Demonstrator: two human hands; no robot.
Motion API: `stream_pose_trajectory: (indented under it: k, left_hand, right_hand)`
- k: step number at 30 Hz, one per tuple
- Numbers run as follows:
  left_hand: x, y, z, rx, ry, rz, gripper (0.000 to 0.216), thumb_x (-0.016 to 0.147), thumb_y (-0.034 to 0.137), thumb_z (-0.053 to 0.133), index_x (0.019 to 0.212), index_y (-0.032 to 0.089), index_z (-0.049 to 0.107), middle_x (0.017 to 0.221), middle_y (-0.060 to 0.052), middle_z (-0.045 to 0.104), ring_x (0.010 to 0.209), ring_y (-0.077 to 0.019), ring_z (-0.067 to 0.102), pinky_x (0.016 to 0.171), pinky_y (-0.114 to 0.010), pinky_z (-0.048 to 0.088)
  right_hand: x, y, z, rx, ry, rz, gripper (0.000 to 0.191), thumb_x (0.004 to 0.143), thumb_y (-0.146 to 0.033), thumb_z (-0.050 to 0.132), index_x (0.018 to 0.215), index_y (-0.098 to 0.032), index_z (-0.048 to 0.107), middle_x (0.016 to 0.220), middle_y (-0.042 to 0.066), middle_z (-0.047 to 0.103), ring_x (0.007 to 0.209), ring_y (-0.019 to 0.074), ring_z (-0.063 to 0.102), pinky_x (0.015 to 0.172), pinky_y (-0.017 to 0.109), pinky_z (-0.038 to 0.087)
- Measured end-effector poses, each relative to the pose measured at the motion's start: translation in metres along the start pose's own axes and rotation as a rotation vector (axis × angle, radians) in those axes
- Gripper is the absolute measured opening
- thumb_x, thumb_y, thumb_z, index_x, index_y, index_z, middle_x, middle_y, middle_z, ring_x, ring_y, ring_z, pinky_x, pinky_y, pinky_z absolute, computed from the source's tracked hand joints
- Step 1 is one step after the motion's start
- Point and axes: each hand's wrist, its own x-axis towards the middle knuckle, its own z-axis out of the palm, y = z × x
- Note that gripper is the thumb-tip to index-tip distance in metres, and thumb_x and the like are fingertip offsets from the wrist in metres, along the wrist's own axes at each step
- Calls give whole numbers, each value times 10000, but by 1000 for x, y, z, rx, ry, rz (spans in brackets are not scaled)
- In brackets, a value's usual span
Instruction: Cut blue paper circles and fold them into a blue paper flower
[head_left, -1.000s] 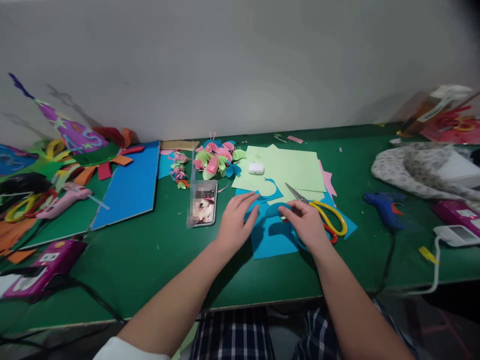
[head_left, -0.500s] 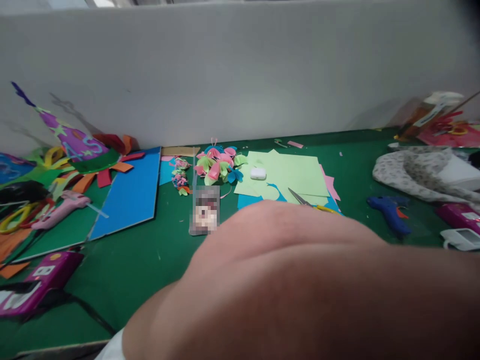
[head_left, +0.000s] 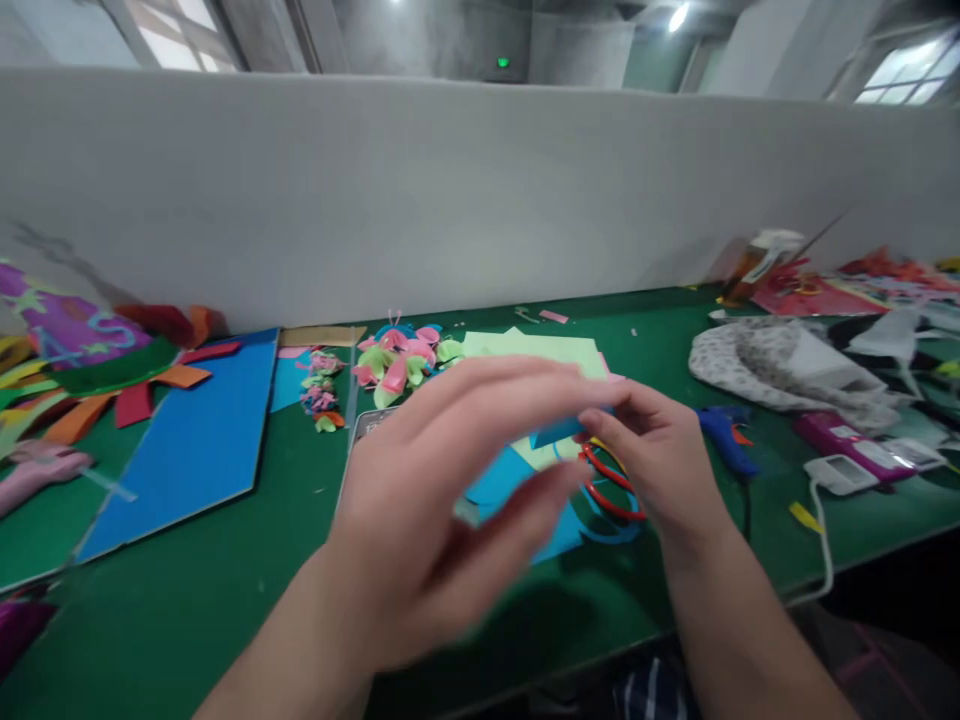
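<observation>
My right hand (head_left: 656, 450) is closed in a pinch on a small piece of blue paper (head_left: 553, 434) above the table. In front of it my left hand (head_left: 427, 490) is somewhat blurred, its fingers stretched toward the right hand and its thumb apart. The left fingertips overlap the blue piece; whether they touch it I cannot tell. Under the hands lie light green sheets (head_left: 536, 347), larger blue paper (head_left: 517, 490) and scissors (head_left: 616, 512) with red and yellow handles, their blades hidden. A pink, green and blue paper-flower cluster (head_left: 397, 362) lies beyond my left hand.
A blue board (head_left: 202, 440) and a purple cone hat (head_left: 82, 335) are at left, near a pink glue gun (head_left: 41, 475). On the right are a blue glue gun (head_left: 726, 440), a patterned cloth (head_left: 750, 365) and a magenta box (head_left: 855, 445). A white partition (head_left: 450, 200) stands behind.
The bare arm that filled the foreground is gone; both hands now show mid-view, the right pinching blue paper. The view has tilted up and turned right. The white case on the green sheets is no longer visible.
</observation>
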Motion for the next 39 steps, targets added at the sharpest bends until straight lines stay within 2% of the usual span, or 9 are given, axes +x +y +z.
stream_pose_trajectory:
  k: [2, 4, 7, 11, 16, 22, 27, 33, 39]
  left_hand:
    - [23, 1, 14, 62, -93, -81, 413, 831, 271, 628, 1223, 353, 525, 1238, 4, 594, 1143, -212, 558, 976, -389, 493]
    - [35, -2, 27, -32, -229, -239, 476, 819, 359, 635, 1268, 337, 481, 1251, -18, 587, 1108, -208, 583, 885, -345, 544]
    - [39, -9, 43, -185, -273, -321, 492, 804, 318, 659, 1261, 327, 478, 1080, -2, 661, 1000, -167, 631, 819, -281, 558]
    - [35, -10, 49, -213, -217, -319, 421, 811, 258, 651, 1213, 290, 530, 919, 9, 687, 866, -139, 660, 742, -239, 554]
    - [34, -6, 47, -142, -150, -298, 383, 809, 258, 658, 1180, 288, 569, 860, 11, 691, 814, -136, 661, 713, -238, 542]
    - [33, -4, 47, -120, -110, -302, 366, 798, 257, 668, 1152, 312, 593, 822, 23, 686, 782, -131, 659, 661, -215, 531]
    - [31, -3, 48, -96, -109, -316, 397, 802, 257, 664, 1177, 345, 568, 841, 31, 678, 811, -129, 655, 653, -202, 525]
    - [31, -2, 51, -81, 3, -333, 462, 784, 236, 676, 1218, 319, 540, 888, 11, 670, 820, -139, 651, 670, -220, 539]
    - [32, -3, 51, -161, -40, -343, 570, 783, 195, 666, 1300, 325, 464, 823, 14, 657, 818, -153, 664, 660, -232, 547]
  right_hand:
    - [-4, 2, -5, -9, 60, -48, 137, 717, -325, 747, 745, -226, 657, 683, -27, 635, 575, 99, 564, 513, 209, 468]
    - [-8, 5, -10, -30, 86, -79, 115, 723, -296, 748, 777, -247, 659, 749, -36, 656, 622, 91, 586, 540, 188, 484]
    - [-11, 5, -13, -37, 91, -103, 193, 729, -241, 745, 888, -293, 648, 846, -46, 671, 718, 93, 626, 591, 173, 512]
    - [-13, 2, -12, -12, 88, -91, 302, 725, -219, 746, 975, -327, 617, 841, -53, 667, 732, 100, 646, 588, 178, 524]
    - [-14, -1, -10, -6, 92, -52, 301, 727, -260, 746, 981, -344, 609, 838, -54, 655, 694, 101, 640, 528, 183, 503]
    - [-17, -3, -10, 10, 116, -56, 283, 744, -252, 732, 982, -348, 613, 816, -56, 641, 717, 102, 632, 557, 189, 518]
    - [-18, -3, -9, -1, 106, -60, 285, 761, -227, 719, 983, -366, 605, 827, -71, 642, 753, 85, 625, 582, 164, 511]
    - [-18, -3, -8, -23, 70, -51, 271, 778, -217, 699, 998, -350, 613, 871, -51, 649, 830, 111, 628, 647, 207, 528]
    - [-17, -5, -15, 8, 34, -17, 184, 788, -265, 689, 960, -322, 657, 844, -36, 670, 738, 113, 637, 576, 209, 531]
